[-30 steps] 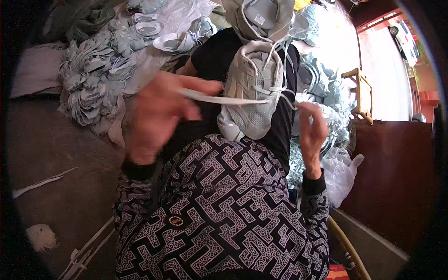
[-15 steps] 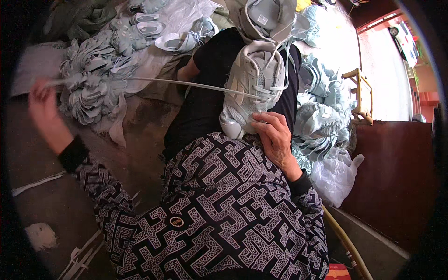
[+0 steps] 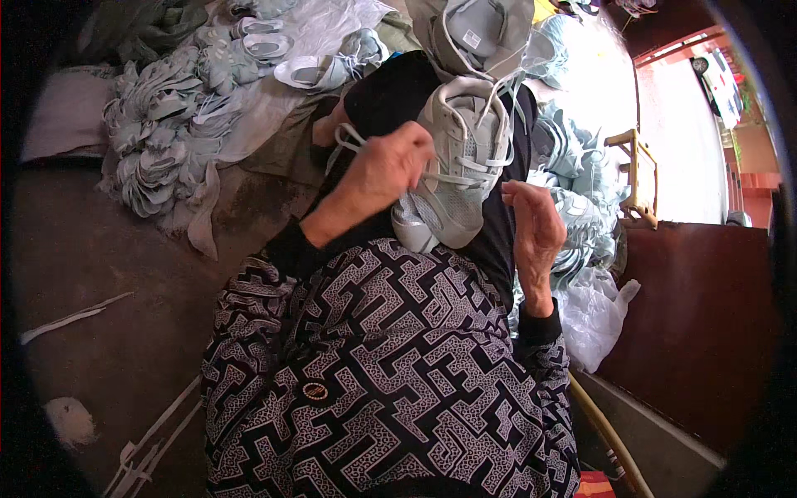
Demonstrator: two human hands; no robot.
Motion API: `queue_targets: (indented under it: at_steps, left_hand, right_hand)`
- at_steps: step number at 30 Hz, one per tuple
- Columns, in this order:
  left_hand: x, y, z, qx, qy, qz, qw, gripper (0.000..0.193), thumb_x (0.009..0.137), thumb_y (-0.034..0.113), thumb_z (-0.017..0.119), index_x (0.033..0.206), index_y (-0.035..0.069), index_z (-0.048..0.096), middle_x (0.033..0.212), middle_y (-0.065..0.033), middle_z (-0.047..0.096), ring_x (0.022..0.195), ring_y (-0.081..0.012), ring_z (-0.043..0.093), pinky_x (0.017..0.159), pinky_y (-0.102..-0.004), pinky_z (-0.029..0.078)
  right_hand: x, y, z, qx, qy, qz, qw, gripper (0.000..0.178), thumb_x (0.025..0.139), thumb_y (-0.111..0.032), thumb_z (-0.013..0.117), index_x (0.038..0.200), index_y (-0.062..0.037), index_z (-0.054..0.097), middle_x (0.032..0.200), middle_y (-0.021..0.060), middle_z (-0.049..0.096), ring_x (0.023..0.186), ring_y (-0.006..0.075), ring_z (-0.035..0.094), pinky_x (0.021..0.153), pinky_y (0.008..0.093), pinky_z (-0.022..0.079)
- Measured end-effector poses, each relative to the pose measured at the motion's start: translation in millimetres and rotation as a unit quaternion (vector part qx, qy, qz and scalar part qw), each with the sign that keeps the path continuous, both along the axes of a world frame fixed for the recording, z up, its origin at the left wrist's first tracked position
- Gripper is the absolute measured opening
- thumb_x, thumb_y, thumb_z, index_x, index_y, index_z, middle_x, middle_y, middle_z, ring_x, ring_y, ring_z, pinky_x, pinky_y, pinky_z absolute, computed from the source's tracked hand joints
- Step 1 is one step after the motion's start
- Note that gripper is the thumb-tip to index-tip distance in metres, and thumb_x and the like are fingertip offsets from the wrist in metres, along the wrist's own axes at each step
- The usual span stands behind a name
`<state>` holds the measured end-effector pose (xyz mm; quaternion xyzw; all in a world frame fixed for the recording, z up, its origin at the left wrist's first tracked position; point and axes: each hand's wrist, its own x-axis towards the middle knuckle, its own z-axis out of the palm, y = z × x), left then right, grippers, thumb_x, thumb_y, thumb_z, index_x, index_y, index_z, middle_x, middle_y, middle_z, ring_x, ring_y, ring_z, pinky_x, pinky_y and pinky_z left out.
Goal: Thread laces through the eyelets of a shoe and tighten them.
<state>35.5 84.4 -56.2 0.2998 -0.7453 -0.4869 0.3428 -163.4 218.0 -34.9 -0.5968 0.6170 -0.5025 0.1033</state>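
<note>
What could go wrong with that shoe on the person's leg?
The shoe might slide if the left hand tugs the lace hard, because it just rests on the person's black trousers. The lace could also tangle, as it loops loosely beside that hand.

Shoe (image 3: 465,187) on lap (image 3: 496,241); heaped uppers (image 3: 170,137) left; bag (image 3: 594,322) right.
</note>
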Motion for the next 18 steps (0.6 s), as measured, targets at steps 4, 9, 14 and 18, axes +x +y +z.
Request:
queue_targets:
  at_steps: [4, 9, 14, 18]
  left_hand:
    - [1, 11, -6, -0.128, -0.048, 0.040, 0.990, 0.009, 0.089, 0.011, 0.058, 0.090, 0.003, 0.055, 0.065, -0.0088, 0.057, 0.054, -0.0145, 0.058, 0.049, -0.0284, 0.043]
    - [3, 24, 4, -0.076, -0.072, 0.024, 0.994, 0.011, 0.087, 0.017, 0.060, 0.087, 0.007, 0.055, 0.066, -0.0103, 0.062, 0.063, -0.0303, 0.064, 0.051, -0.0372, 0.048]
    - [-4, 27, 0, -0.120, -0.053, 0.078, 0.988, 0.012, 0.084, 0.018, 0.063, 0.083, 0.009, 0.056, 0.062, -0.0083, 0.061, 0.060, -0.0292, 0.064, 0.049, -0.0371, 0.047]
    - [-7, 27, -4, -0.197, -0.083, 0.104, 0.971, 0.013, 0.082, 0.018, 0.065, 0.081, 0.011, 0.055, 0.059, -0.0061, 0.060, 0.055, -0.0285, 0.062, 0.048, -0.0372, 0.047]
  right_hand:
    - [9, -14, 27, 0.107, -0.035, 0.024, 0.993, 0.015, 0.087, -0.001, 0.056, 0.100, 0.0007, 0.064, 0.072, 0.0087, 0.064, 0.065, 0.0129, 0.062, 0.060, 0.0252, 0.048]
    - [15, -30, 21, 0.259, -0.075, 0.063, 0.961, 0.017, 0.090, -0.010, 0.056, 0.100, 0.0015, 0.064, 0.062, 0.0086, 0.061, 0.054, 0.0097, 0.057, 0.052, 0.0263, 0.045]
    - [16, -28, 32, 0.304, -0.143, 0.080, 0.939, 0.024, 0.092, -0.015, 0.054, 0.109, 0.0009, 0.061, 0.060, 0.0036, 0.057, 0.053, 0.0079, 0.052, 0.048, 0.0246, 0.041]
    - [15, -25, 25, 0.325, -0.264, 0.128, 0.899, 0.029, 0.094, -0.020, 0.053, 0.115, -0.0002, 0.058, 0.061, -0.0018, 0.054, 0.052, 0.0045, 0.047, 0.048, 0.0186, 0.036]
